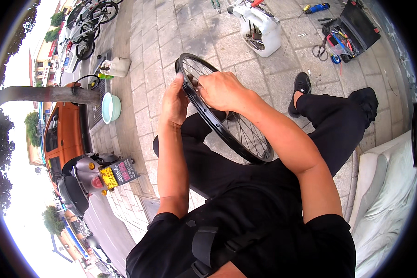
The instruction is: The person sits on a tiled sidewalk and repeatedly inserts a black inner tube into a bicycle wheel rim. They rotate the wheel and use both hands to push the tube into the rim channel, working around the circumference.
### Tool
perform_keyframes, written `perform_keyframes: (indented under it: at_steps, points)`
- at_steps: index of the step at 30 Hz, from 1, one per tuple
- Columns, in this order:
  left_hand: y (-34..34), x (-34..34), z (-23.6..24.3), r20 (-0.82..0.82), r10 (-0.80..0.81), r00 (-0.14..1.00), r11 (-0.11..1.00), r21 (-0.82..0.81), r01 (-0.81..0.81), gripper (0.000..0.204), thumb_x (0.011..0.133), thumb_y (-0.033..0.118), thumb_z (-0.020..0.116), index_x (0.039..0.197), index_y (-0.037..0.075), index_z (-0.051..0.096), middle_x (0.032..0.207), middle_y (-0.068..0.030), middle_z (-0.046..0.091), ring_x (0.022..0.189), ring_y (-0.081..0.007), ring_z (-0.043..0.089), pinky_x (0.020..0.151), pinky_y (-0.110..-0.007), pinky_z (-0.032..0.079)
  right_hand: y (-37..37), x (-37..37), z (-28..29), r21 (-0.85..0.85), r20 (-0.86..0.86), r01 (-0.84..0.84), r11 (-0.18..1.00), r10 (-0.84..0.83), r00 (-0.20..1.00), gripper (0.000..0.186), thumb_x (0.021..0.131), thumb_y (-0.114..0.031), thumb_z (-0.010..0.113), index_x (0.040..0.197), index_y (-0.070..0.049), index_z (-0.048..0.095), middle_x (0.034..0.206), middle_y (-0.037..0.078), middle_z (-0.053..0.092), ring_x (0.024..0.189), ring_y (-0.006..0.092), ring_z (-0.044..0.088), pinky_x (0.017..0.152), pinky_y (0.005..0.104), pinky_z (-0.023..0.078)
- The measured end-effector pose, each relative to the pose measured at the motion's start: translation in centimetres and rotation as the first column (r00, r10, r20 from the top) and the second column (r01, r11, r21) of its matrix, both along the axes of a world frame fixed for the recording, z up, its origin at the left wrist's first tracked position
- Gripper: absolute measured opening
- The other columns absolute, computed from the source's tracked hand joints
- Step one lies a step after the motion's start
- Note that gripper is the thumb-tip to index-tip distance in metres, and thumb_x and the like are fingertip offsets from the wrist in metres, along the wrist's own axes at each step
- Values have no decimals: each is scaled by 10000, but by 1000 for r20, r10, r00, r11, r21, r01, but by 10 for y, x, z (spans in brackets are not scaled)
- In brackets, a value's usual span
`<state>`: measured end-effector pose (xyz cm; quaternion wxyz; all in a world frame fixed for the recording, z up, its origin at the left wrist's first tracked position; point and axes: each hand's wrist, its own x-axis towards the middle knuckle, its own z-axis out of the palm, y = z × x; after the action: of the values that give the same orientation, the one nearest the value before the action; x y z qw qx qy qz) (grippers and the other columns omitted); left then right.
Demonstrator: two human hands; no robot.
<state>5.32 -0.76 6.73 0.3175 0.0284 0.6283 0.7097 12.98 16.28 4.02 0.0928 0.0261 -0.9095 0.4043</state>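
A black bicycle wheel (216, 124) without a tyre stands tilted between my knees, its lower edge against my lap and its spokes showing on the right side. My left hand (174, 99) grips the far left part of the rim, with the thumb along its outer side. Across the rim, my right hand (222, 90) is closed among the spokes, its fingers bent and pressed together near my left fingers. Whatever those right fingertips pinch is hidden by the hand.
Beyond the wheel stands a cut white plastic jug (268, 39) with tools inside. An open black toolbox (363, 30), scissors (320, 49) and a blue-handled screwdriver (317, 8) lie at the far right. To the left are a pale green basin (111, 108), a tree trunk (46, 94) and a parked scooter (85, 180).
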Motion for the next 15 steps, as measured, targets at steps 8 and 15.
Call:
perform_keyframes:
  at_steps: [8,15]
  points:
    - [26,32,12,-401,-11,916,915,-373,-153,219,949,184,714,993,-27,676,864,-26,674,754,-90,577,666,-265,460,10,-19,5,40,26,25,999,-26,999,181,901,-178,660,956,-7,686,936,225,745,926,416,730,812,512,579]
    - [10,56,1,-657,-152,738,890,-415,-187,256,930,151,701,1126,-9,660,844,27,594,732,-56,507,653,-238,425,19,-21,2,-57,-76,-31,998,27,997,138,887,-166,671,949,-43,663,921,177,720,898,436,698,765,524,545]
